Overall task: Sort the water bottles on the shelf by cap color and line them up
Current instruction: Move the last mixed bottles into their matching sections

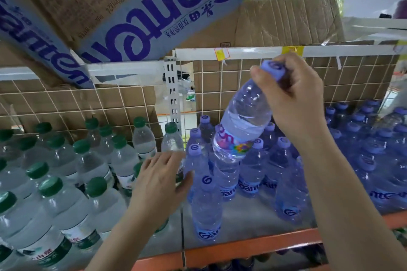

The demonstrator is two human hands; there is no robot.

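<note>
Gripping tilted bottle [242, 125], right hand [293, 103] hiding cap

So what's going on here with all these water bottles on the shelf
A person is sorting bottles by cap colour on a shelf. The right hand grips a purple-capped bottle by its neck, holding it tilted in the air above the purple-capped group. The left hand rests open against bottles at the boundary between the groups. Green-capped bottles fill the left side and purple-capped ones the right, so the colours are largely separated, though the rows look loose.
</note>
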